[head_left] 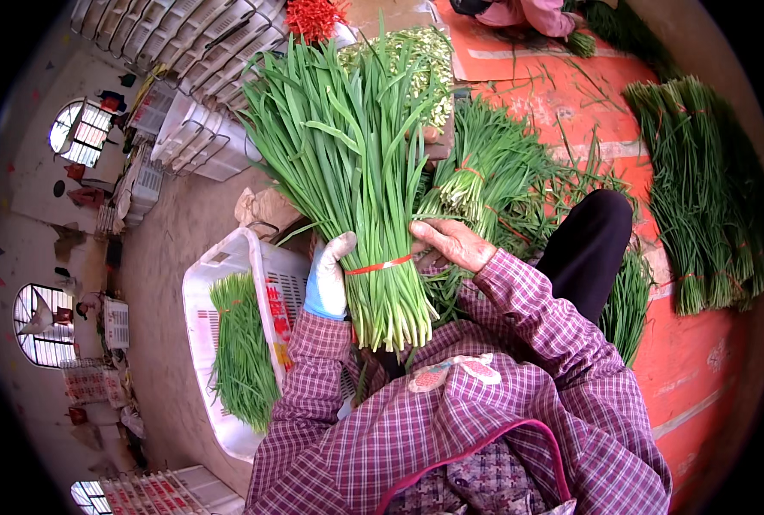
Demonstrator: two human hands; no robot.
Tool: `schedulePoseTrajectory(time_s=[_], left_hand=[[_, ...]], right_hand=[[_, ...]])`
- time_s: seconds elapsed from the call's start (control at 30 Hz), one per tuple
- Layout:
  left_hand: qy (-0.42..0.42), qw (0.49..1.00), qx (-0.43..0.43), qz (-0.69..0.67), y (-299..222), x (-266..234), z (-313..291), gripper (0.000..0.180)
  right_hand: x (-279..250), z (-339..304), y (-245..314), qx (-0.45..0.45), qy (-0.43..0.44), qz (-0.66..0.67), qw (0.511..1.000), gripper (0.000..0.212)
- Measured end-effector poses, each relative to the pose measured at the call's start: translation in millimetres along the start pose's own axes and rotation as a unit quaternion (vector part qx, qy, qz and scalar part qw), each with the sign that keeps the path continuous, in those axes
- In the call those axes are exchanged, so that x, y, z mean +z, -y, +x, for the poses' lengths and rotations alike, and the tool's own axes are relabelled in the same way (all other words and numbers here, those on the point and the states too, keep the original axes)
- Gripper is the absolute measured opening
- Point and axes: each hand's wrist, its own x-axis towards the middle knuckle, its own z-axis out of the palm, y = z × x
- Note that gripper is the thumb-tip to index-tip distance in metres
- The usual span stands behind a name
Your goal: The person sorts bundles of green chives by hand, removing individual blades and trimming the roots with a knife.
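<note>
Garlic chive bunch (369,184) is upright between the two hands, leaf tips away from the wearer, pale cut ends toward the lap. Red tie (380,265) already circles it just above the cut ends; banding of this bunch looks done or nearly so. Other tied bunches (476,176) lie beyond the grip to the right; more tied chives (243,352) sit in the white plastic crate (195,296), left of the grip. Loose chives (562,206) on the orange-red sheet (703,378), right of the grip, appear unbundled, so some sorting and tying seems left.

Grip: gloved left hand (332,273) closed round the bunch's left side, thumb in front. Bare right hand (455,244) pinches the right edge beside the tie, fingers curled; fingers behind the leaves hidden.
</note>
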Motion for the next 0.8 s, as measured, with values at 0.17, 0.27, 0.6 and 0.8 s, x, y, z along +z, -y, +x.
schedulePoseTrajectory(time_s=[0.17,0.27,0.6,0.8], left_hand=[[-0.068,0.985,0.121,0.103,4,-9,-9,0.043],[-0.097,0.979,0.137,0.113,9,6,-12,0.048],[-0.111,0.959,0.203,0.165,18,29,-12,0.051],[-0.092,0.958,0.219,0.159,17,15,-12,0.054]], right_hand=[[-22,-14,31,-0.054,-0.09,-0.141,0.984,0.036],[-6,-5,68,-0.203,-0.182,-0.184,0.944,0.03],[35,29,64,-0.207,-0.22,-0.307,0.902,0.038],[53,12,47,-0.345,-0.202,-0.202,0.894,0.017]])
